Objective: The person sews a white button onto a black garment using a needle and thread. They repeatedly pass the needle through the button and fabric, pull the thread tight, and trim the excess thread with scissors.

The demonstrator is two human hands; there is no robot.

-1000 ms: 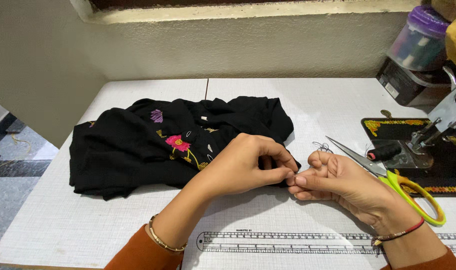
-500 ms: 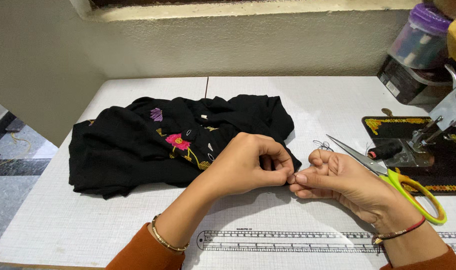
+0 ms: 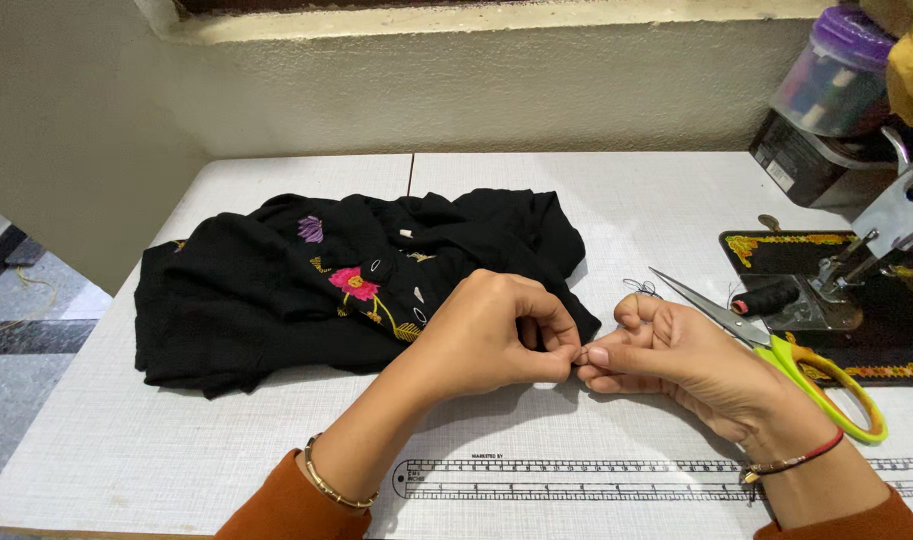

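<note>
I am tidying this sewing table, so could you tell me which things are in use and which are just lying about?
In use: left hand and right hand pinching something tiny together, too small to tell; black embroidered cloth beside them.

Lying about: scissors, printed ruler, sewing machine, lidded plastic jar.

Both forearms enter from the near edge of the table and converge toward its middle. The left hand is curled knuckles-up, fingers folded inward, thumb and forefinger pinched together at the tip. The right hand lies on its side, palm turned toward the left hand, fingers bunched, thumb and forefinger pinched. The fingertips of the two hands meet, touching. Each wrist bears a thin band. Rust-orange sleeves cover both forearms near the table's near edge.
</note>
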